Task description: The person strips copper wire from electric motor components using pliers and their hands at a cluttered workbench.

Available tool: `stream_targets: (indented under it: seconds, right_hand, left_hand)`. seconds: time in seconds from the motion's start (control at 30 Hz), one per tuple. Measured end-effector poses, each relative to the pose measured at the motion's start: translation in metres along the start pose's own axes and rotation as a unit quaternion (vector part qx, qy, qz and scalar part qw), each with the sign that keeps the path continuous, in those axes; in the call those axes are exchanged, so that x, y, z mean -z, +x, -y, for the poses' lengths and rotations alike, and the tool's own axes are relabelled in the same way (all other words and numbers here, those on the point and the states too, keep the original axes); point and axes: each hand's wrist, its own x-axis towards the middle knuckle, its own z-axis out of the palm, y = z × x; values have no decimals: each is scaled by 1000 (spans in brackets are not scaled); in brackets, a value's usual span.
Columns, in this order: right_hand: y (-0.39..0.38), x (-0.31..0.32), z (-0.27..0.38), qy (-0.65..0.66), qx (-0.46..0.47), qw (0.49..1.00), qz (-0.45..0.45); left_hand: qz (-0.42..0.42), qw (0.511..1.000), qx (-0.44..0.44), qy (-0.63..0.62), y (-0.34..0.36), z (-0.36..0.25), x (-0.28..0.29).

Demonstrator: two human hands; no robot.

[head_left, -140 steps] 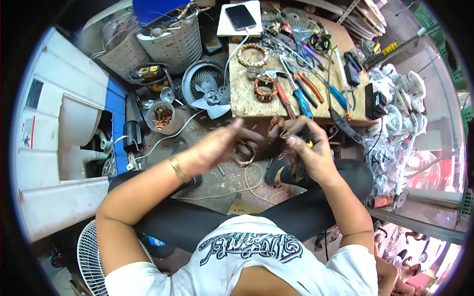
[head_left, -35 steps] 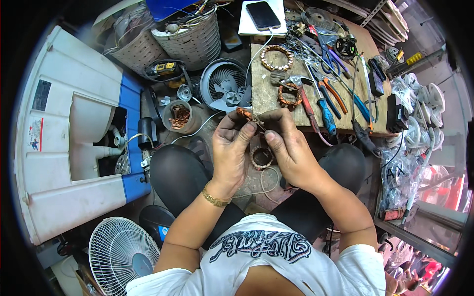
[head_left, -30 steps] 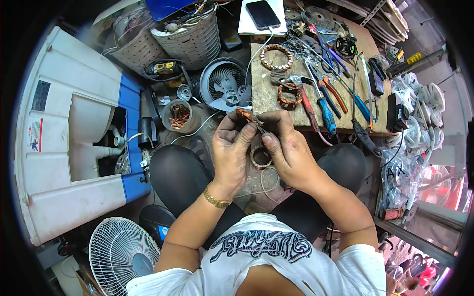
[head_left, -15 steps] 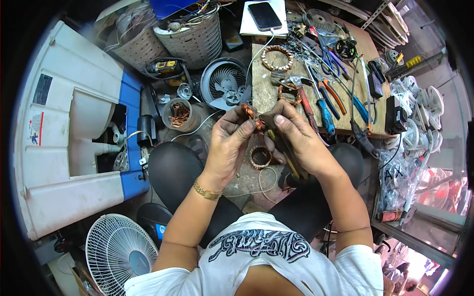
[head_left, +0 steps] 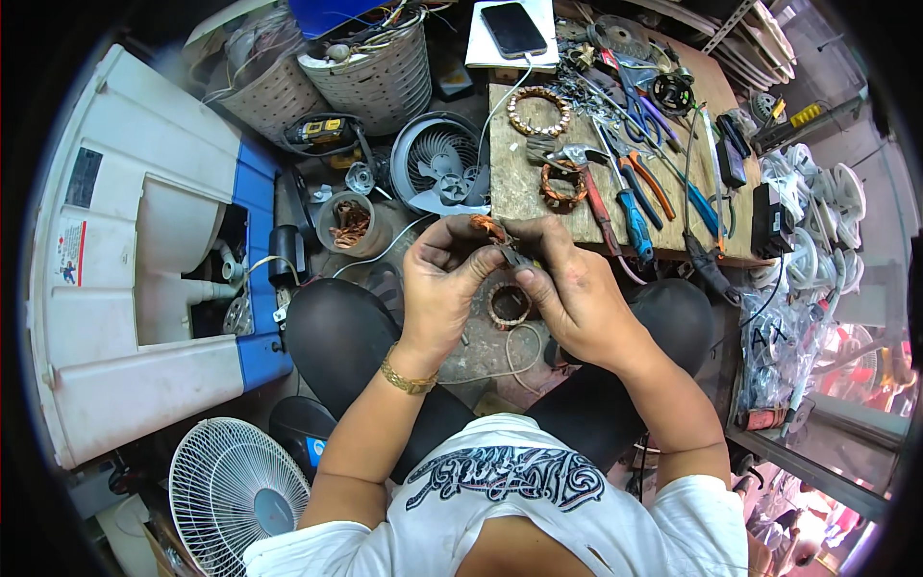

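Note:
Between the fingers of my left hand [head_left: 444, 274] is a copper wire coil [head_left: 488, 227], its orange strands showing above the thumb. My right hand [head_left: 569, 288] is closed around dark-jawed pliers [head_left: 519, 259], whose tip meets the coil beside my left thumb. Most of the pliers is hidden by my right palm. Below my hands a stator ring [head_left: 509, 306] lies on the floor. Just beyond my right hand, a copper-wound stator [head_left: 561, 186] sits on the wooden bench [head_left: 516, 186], with another stator ring [head_left: 538, 112] farther back.
A hammer [head_left: 598, 197], orange-handled pliers [head_left: 654, 188] and several screwdrivers cover the bench. A phone [head_left: 513, 30] rests at its far end. Left of my hands stand a tub of copper scraps [head_left: 351, 223] and a fan housing [head_left: 439, 159]. A fan [head_left: 236, 478] is at lower left.
My right hand has turned and lowered, so the pliers' handles no longer show beneath it. Both thumbs are closer together at the coil. More of the bench stator is visible.

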Motion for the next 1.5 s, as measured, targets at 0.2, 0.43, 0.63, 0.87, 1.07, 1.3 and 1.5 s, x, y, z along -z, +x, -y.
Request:
stream_targets:
  seconds: [0.2,0.43,0.63,0.87,1.07,1.3,1.5]
  right_hand:
    - [0,-4,0,-79,29,996,-23]
    - [6,-13,5,-107,32,992,-55]
    - [12,-4,1,87,-23,996,-20]
    - [8,-2,-7,306,-168,937,14]
    - [7,0,-7,353,-207,911,49]
    - [4,-21,-29,172,-75,981,-51]
    - [5,-19,-39,139,-101,985,-23]
  left_hand:
    - [-3,1000,-7,-6,-1,2,-2]
    - [-38,997,-69,19,-5,9,-10]
    - [4,1000,-5,-17,2,1,-2]
    - [33,997,39,-60,0,0,-12]
    - [17,995,100,-18,4,4,0]
    - [-5,994,98,40,4,11,3]
    - [-15,991,123,43,2,18,14]
